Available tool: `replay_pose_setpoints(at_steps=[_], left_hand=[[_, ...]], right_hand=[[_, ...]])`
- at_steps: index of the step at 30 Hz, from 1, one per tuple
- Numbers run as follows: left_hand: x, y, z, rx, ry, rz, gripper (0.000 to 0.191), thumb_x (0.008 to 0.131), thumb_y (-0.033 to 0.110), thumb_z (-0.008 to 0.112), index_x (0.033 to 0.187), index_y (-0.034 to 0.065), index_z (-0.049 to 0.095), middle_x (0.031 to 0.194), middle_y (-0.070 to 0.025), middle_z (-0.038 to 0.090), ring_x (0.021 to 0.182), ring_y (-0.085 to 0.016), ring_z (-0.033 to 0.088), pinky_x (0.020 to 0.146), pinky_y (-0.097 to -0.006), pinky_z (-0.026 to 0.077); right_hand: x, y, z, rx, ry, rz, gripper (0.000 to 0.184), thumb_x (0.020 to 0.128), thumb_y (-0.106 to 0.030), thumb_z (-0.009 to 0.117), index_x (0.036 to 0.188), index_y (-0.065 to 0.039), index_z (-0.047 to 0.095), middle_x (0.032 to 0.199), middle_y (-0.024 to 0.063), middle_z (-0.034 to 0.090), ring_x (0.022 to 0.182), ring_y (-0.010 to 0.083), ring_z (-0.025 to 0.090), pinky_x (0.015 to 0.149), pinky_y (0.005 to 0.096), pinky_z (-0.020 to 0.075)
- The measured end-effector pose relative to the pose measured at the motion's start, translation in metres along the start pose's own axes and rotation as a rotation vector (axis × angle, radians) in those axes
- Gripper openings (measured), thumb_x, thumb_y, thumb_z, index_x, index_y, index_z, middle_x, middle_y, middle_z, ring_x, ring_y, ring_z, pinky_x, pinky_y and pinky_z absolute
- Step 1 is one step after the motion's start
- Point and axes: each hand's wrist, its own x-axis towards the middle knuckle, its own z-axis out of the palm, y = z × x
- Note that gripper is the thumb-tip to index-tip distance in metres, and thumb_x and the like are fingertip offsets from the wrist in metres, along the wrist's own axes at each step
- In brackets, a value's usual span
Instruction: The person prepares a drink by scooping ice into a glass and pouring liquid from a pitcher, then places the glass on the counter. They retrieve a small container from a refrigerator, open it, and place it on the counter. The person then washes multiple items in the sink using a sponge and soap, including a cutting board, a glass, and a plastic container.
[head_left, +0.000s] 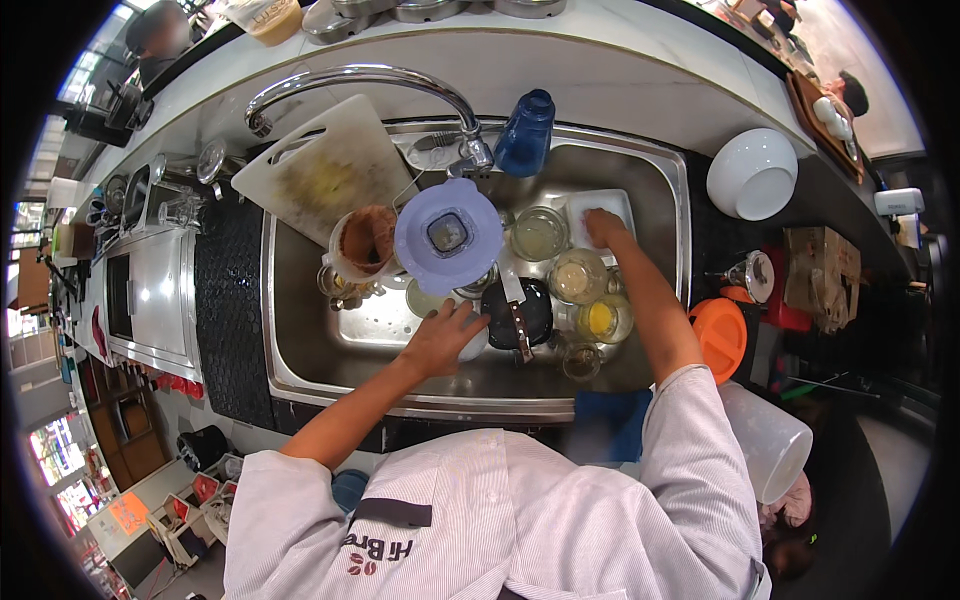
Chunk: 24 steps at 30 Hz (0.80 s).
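Note:
My left hand (442, 339), fingers apart, is over or against a pale round dish (474, 343) in the steel sink (360, 375); whether it grips the dish is unclear. My right hand (602, 227) reaches into a white square container (616, 202), its fingertips hidden. Between my hands stand a glass jar with cloudy liquid (538, 234), another jar (577, 276) and a glass with a yellow bottom (602, 319). A knife with a riveted handle (519, 326) lies across a black square dish (541, 300). Left of it sits a lavender blender-like lid or basin (420, 232).
A chrome faucet (367, 73) arches over a stained white cutting board (322, 172) and a brown-smeared tub (365, 244). A blue tumbler (525, 133) stands upside down at the sink's back rim. Right are a white bowl (752, 174) and an orange lid (718, 341).

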Motion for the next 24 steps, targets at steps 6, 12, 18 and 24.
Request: replay_pose_setpoints(at_steps=[6,12,18,24], left_hand=[[-0.005,0.006,-0.019,-0.166,0.123,-0.052,0.099,0.064,0.016,0.090,0.153,0.0177,0.048,0.149,-0.0195,0.048,0.135,-0.045,0.050,0.111,-0.0567,0.044],[-0.037,-0.054,-0.007,-0.145,0.154,-0.103,0.091,0.073,0.006,0.079,0.156,0.0131,0.043,0.143,-0.0212,0.057,0.139,-0.039,0.052,0.113,-0.0576,0.042],[-0.016,-0.095,0.034,0.099,0.034,-0.006,0.017,0.086,0.003,0.061,0.099,0.0067,0.071,0.101,-0.0134,0.074,0.107,-0.031,0.070,0.095,-0.0437,0.055],[-0.034,-0.103,0.020,0.001,0.149,0.055,0.012,0.073,-0.001,0.065,0.083,0.0063,0.068,0.088,-0.0137,0.073,0.096,-0.034,0.069,0.084,-0.0453,0.057]], right_hand=[[0.012,0.009,0.013,0.005,0.074,0.004,0.036,0.090,-0.014,0.069,0.123,0.001,0.066,0.124,0.0239,0.071,0.119,0.0396,0.067,0.101,0.0483,0.0553],[0.010,0.017,0.011,-0.015,0.050,-0.125,0.024,0.087,-0.016,0.068,0.102,0.001,0.075,0.106,0.0264,0.075,0.104,0.0380,0.074,0.094,0.0463,0.0584],[-0.032,0.009,-0.062,0.502,0.078,-0.006,0.027,0.079,-0.012,0.066,0.053,-0.005,0.066,0.048,0.0134,0.060,0.048,0.0331,0.065,0.057,0.0435,0.0567],[-0.125,-0.007,-0.106,1.402,0.244,0.051,0.027,0.084,-0.014,0.072,0.108,-0.004,0.069,0.096,0.0098,0.071,0.076,0.0245,0.071,0.059,0.0419,0.0567]])
